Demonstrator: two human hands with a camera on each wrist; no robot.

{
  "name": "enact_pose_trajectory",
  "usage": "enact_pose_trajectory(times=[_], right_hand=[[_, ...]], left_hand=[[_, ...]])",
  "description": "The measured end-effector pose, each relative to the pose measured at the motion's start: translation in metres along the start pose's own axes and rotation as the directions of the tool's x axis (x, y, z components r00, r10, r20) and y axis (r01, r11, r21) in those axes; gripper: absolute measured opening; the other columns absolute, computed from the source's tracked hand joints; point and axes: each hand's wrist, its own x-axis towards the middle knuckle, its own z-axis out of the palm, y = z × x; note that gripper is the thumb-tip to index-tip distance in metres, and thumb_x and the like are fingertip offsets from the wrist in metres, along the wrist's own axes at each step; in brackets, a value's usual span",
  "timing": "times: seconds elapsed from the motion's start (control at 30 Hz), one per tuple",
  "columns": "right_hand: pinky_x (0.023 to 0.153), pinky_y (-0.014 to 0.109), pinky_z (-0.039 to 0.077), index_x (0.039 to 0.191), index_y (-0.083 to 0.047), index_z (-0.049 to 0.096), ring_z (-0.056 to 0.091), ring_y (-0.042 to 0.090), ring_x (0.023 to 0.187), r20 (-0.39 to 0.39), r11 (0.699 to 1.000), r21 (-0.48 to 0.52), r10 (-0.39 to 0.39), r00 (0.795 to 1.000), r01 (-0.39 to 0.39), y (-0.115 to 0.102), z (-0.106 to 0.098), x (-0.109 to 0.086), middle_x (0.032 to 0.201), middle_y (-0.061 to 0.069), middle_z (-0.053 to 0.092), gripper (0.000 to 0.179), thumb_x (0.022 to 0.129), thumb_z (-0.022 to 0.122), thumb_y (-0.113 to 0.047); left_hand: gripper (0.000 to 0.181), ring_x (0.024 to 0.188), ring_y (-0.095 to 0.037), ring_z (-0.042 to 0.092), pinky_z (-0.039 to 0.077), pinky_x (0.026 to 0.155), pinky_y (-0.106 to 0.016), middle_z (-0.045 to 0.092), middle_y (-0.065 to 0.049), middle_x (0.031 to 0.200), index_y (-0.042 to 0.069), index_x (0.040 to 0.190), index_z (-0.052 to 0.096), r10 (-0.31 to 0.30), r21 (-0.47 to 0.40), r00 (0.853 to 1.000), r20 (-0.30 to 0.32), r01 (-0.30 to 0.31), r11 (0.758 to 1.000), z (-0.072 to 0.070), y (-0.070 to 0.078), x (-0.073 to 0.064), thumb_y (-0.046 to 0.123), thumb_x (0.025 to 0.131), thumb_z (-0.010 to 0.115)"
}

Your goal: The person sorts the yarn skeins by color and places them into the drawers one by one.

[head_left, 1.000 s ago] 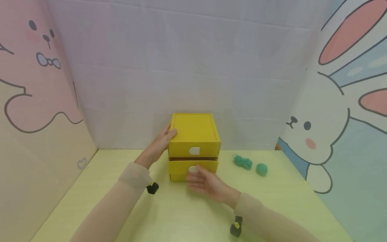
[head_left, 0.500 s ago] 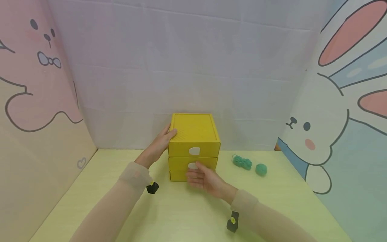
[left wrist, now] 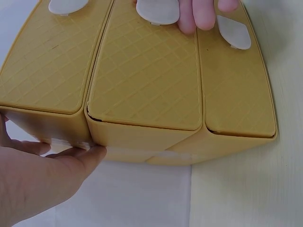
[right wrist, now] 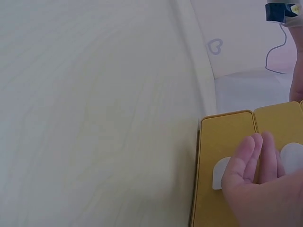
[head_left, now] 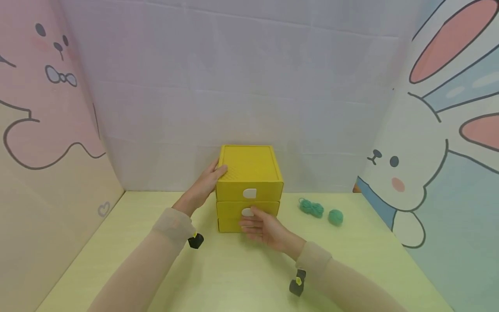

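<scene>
A yellow drawer cabinet (head_left: 251, 162) with three drawers and white tab handles stands against the back wall. My left hand (head_left: 200, 186) rests on its left side, thumb over the top edge; in the left wrist view its fingers (left wrist: 78, 158) lie fairly straight along the side wall. My right hand (head_left: 269, 232) is at the front, thumb by the handle (head_left: 247, 212) of the middle drawer (left wrist: 147, 75). Its other fingers extend across the lower front, partly hiding the bottom drawer (head_left: 226, 225). All three drawer fronts sit about flush.
To the cabinet's right on the pale yellow table (head_left: 234, 277) lie a twisted green yarn skein (head_left: 311, 208) and a round green yarn ball (head_left: 335, 217). A white cloth wall (head_left: 249, 86) is behind, with cartoon-printed side panels at left and right.
The middle drawer has gone in from slightly pulled out, and its dark top gap has vanished. My right hand moved forward a little with it. My left hand stayed on the cabinet.
</scene>
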Motion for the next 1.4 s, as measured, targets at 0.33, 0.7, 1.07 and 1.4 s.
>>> enact_pose_trajectory(times=[0.33,0.7,1.07,1.4], right_hand=[[0.120,0.051,0.043,0.149,0.005,0.056,0.062,0.036,0.134,-0.041,1.000,-0.016,0.003,0.999,-0.004,-0.003,-0.001,0.002,0.142,0.018,0.067,0.068,0.112,0.047,-0.051],[0.116,0.048,0.048,0.154,0.003,0.051,0.054,0.045,0.141,0.047,0.999,-0.053,0.004,0.999,-0.002,0.004,-0.013,-0.002,0.150,0.025,0.059,0.071,0.112,0.046,-0.054],[0.107,0.047,0.055,0.150,0.009,0.049,0.066,0.037,0.124,0.013,0.993,-0.103,0.055,0.998,-0.053,0.013,-0.031,-0.018,0.146,0.029,0.059,0.071,0.111,0.048,-0.050],[0.100,0.046,0.060,0.149,0.012,0.047,0.071,0.030,0.110,0.000,0.987,-0.107,0.123,0.992,-0.122,0.019,-0.036,-0.023,0.141,0.029,0.063,0.070,0.112,0.047,-0.048]], left_hand=[[0.075,0.163,-0.030,0.016,0.023,0.128,-0.061,0.007,0.001,0.179,0.031,0.173,0.003,-0.010,0.024,1.000,-0.013,0.010,1.000,-0.001,0.002,0.001,0.051,0.113,0.044],[0.075,0.163,-0.030,0.015,0.023,0.128,-0.061,0.006,0.001,0.179,0.032,0.173,0.002,-0.009,0.021,1.000,-0.016,0.009,1.000,0.000,-0.003,-0.001,0.050,0.113,0.044],[0.074,0.163,-0.030,0.015,0.024,0.128,-0.060,0.006,0.001,0.179,0.031,0.173,0.003,-0.019,0.009,1.000,-0.024,0.019,1.000,0.001,0.002,-0.002,0.049,0.114,0.045],[0.074,0.163,-0.030,0.015,0.022,0.128,-0.061,0.006,0.001,0.179,0.032,0.173,0.003,-0.021,0.001,1.000,-0.017,0.021,1.000,0.001,0.002,-0.002,0.048,0.114,0.044]])
